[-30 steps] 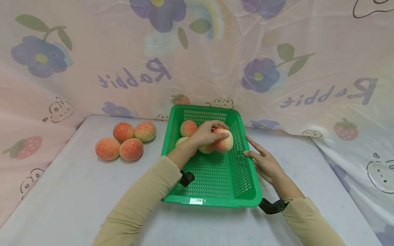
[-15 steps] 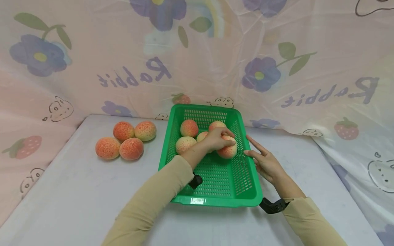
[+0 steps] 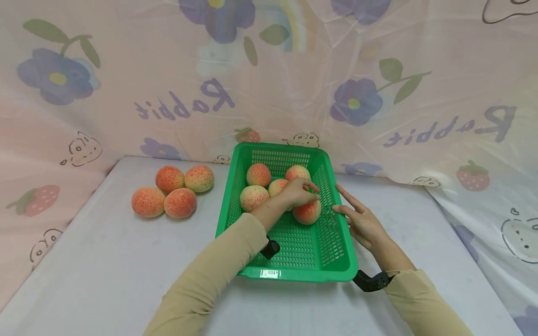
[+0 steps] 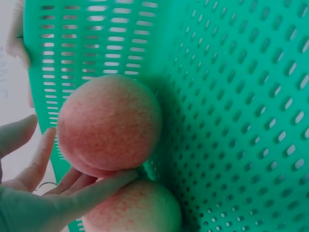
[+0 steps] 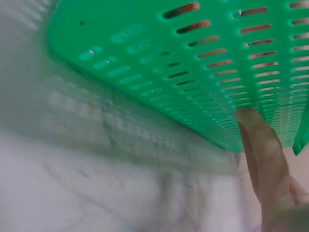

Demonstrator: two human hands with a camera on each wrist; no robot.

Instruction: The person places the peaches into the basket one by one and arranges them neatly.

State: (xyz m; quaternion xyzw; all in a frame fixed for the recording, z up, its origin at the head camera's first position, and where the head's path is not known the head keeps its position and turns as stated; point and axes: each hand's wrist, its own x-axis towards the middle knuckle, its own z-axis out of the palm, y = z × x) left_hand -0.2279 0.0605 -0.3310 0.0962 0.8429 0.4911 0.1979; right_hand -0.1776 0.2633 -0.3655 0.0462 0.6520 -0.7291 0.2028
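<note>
My left hand is inside the green basket, its fingers loosely spread over a red-and-cream peach. In the left wrist view that peach sits by the slotted side wall, with a finger lying between it and a neighbouring peach. The thumb stands apart from the fruit. Several other peaches, such as this pale one, lie towards the basket's far end. My right hand is outside the right wall, its straight fingertips at the basket's side; the right wrist view shows a finger against the slots.
Left of the basket, several peaches lie grouped on the white table. A printed curtain hangs behind the table and along both sides. A small label is on the basket's near rim.
My left hand has moved the peach rightward and nearer within the basket, set it down by the right wall and loosened its fingers. The right hand has stayed at the basket's side.
</note>
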